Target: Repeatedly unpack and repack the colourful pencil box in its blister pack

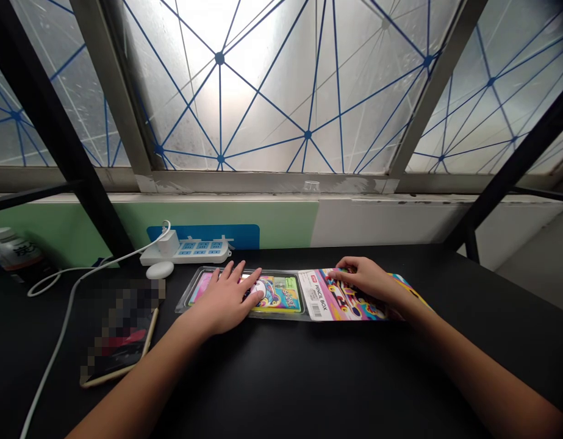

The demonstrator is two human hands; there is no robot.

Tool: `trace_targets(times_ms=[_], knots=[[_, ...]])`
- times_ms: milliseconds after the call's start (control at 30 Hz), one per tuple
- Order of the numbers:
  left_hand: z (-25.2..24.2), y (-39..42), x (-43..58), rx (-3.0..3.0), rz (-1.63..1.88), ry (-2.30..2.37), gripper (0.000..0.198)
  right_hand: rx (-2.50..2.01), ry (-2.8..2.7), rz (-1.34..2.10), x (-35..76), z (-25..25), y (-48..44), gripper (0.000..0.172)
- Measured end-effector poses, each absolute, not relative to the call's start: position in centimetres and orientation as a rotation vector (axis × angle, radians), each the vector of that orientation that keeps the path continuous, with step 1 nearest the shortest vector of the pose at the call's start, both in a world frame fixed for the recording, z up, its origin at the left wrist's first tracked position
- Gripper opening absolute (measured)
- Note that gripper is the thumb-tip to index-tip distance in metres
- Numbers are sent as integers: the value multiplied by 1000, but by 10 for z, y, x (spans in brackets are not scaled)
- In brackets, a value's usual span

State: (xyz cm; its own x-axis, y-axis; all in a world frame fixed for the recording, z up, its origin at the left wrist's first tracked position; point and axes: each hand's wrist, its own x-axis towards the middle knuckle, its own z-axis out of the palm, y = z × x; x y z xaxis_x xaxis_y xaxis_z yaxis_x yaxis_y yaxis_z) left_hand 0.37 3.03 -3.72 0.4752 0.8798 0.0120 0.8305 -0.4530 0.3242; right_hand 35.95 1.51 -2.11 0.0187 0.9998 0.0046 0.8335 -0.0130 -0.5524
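Observation:
A colourful pencil box (279,294) lies in a clear plastic tray (185,300) on the black desk. My left hand (229,299) rests palm down over the box, fingers spread, covering its middle. Joined to the tray's right side is a printed cardboard card (315,296) marked "PENCIL BOX", lying flat with a bright cartoon pattern. Near the card's far edge, my right hand (366,277) has its fingers bent and its thumb on the printed face. My wrist and forearm hide part of the card's right end.
A white power strip (203,251) with a plugged-in cable stands against the wall. Before it lies a white round object (160,270). A partly blurred, light-edged device (125,341) is at left, behind it a jar (18,256). Black frame bars (514,158) slant on both sides.

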Motion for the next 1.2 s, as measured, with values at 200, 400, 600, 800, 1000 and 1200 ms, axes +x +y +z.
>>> trace_targets(times_ms=[200,400,600,800,1000,1200], knots=[[-39,15,26,2470,331,1438,69,-1867,-1842,560,323,-28,4,40],[-25,-3,40,2108,643,1211,66,-1840,-1877,578,308,-36,2,40],[-21,24,24,1658,1226,1127,40,-1817,-1936,727,344,-33,13,47],[-43,49,14,1297,1329,1169,43,-1769,-2020,1018,367,-21,12,53],[-45,47,17,1287,1335,1113,50,-1760,-2099,794,355,-27,16,68],[-39,45,16,1170,1318,1050,61,-1758,-2317,523,295,-17,28,75]])
